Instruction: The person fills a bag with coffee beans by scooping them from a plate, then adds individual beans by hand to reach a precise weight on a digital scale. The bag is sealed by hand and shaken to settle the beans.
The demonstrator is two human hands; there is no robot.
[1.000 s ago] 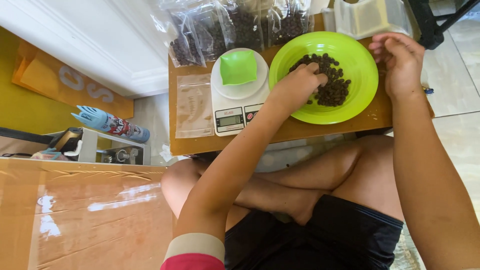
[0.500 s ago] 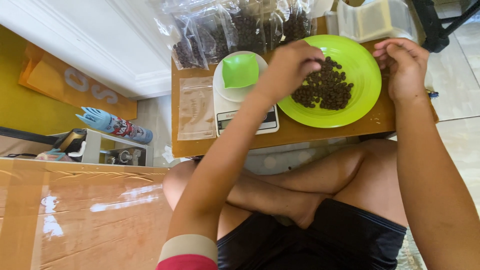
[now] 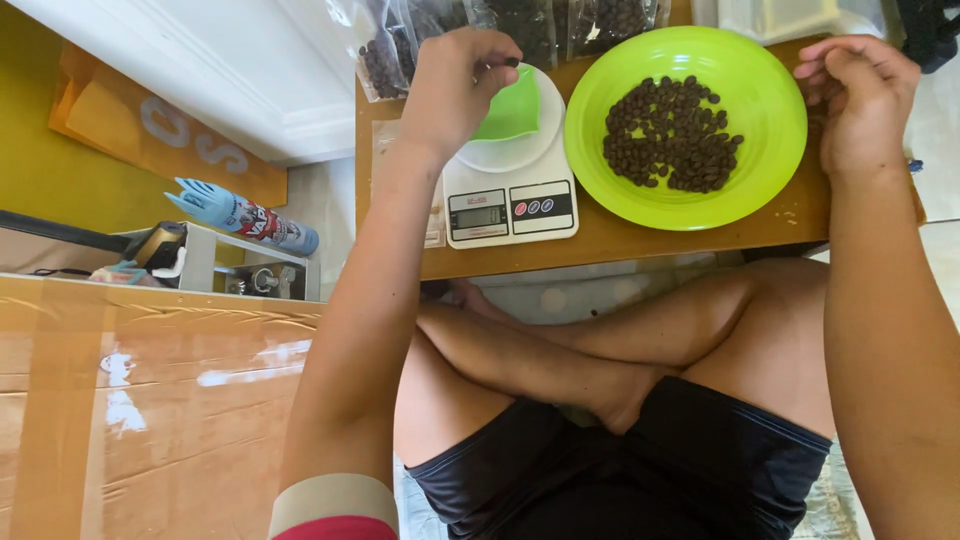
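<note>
Left hand (image 3: pixel 455 85) over the small green cup (image 3: pixel 512 108) on the kitchen scale (image 3: pixel 510 195), fingers pinched together on a dark bean or two; exact count too small to tell. Right hand (image 3: pixel 860 95) rests at the rim of the green bowl (image 3: pixel 770 190), fingers loosely curled, holding nothing I can see. Coffee beans (image 3: pixel 672 133) heaped in the bowl. Bags of beans (image 3: pixel 500 25) line the back of the low table (image 3: pixel 640 235).

Doing it well: let go low over the cup, keep clear of the scale's plate, watch the display.

Half a second ago the left hand was at the bowl; now it has crossed to the cup.
</note>
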